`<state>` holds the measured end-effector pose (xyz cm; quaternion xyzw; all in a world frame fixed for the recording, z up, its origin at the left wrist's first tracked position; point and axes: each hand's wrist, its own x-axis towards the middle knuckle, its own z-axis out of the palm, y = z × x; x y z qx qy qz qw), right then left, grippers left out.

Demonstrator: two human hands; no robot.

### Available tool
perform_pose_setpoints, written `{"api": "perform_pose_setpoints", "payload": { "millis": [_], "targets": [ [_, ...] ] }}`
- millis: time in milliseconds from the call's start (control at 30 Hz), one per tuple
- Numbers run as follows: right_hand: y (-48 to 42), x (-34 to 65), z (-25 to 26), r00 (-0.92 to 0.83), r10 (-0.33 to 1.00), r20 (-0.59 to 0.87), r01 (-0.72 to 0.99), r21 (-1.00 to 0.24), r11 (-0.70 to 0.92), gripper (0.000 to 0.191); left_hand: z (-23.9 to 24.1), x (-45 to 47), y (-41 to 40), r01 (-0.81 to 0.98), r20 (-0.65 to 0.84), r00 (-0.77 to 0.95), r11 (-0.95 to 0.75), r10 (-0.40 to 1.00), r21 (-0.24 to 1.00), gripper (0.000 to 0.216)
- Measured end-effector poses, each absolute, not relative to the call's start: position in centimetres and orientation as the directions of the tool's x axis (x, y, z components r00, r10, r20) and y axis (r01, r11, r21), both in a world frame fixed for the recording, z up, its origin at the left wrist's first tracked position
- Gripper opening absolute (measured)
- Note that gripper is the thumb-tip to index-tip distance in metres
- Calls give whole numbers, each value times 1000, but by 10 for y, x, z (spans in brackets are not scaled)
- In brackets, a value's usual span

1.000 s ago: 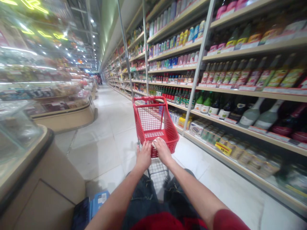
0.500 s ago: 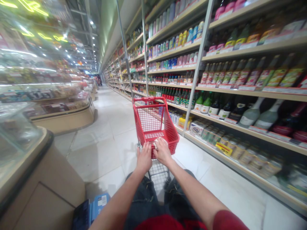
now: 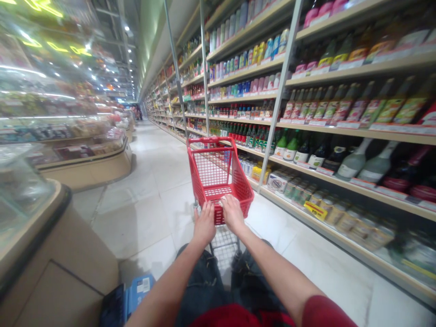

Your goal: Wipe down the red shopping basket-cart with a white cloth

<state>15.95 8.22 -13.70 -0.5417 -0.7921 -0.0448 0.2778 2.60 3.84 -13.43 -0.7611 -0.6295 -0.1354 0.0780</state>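
the left hand (image 3: pixel 205 225) rests on the red cart's (image 3: pixel 244 194) near end, the right hand (image 3: pixel 233 215) beside it, bottles (image 3: pixel 352 161) rightward.

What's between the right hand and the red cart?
A crumpled white scrap, cloth or tissue, can't tell which. It shows in the head view, partly under the right hand at the red cart's near edge.

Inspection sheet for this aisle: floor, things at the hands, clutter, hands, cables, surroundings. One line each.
Surface: pale tiled floor.
Things: red cart, upright; whitish wad, mostly hidden.
Clutter: blue object with white label, low beside the left counter.
Hands: left hand at the cart's near edge; right hand beside it, over the wad; grips unclear.
Cables: nothing seen.
Surroundings: shelves with bottles and cans, right.
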Motion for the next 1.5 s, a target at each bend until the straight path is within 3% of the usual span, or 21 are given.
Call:
{"api": "perform_pose_setpoints", "payload": {
  "millis": [133, 300, 500, 667, 833, 1033, 1500],
  "targets": [
    [80, 154, -132, -325, 837, 439, 849, -255, 463, 47, -130, 24, 39, 982, 305, 137, -169, 942, 81, 61],
    [84, 177, -130, -49, 908, 417, 888, -398, 230, 58, -120, 38, 43, 974, 357, 145, -197, 923, 115, 59],
    [79, 168, -131, -258, 865, 430, 685, -551, 478, 74, -111, 56, 52, 922, 244, 318, -359, 916, 143, 61],
    [80, 175, -130, -253, 876, 410, 586, -656, 476, 80, -119, 65, 63, 939, 283, 295, -332, 913, 91, 66],
    [85, 188, -128, -107, 890, 443, 731, -572, 373, 70, -119, 65, 78, 954, 403, 258, -297, 878, 36, 41],
    [78, 199, -133, -191, 937, 291, 874, -384, 297, 60, -115, 5, 75, 980, 478, 152, -193, 865, 38, 36],
    [62, 182, -146, -232, 906, 353, 845, -389, 368, 63, -119, 26, 69, 976, 428, 165, -208, 889, 56, 41]
  ]
}}
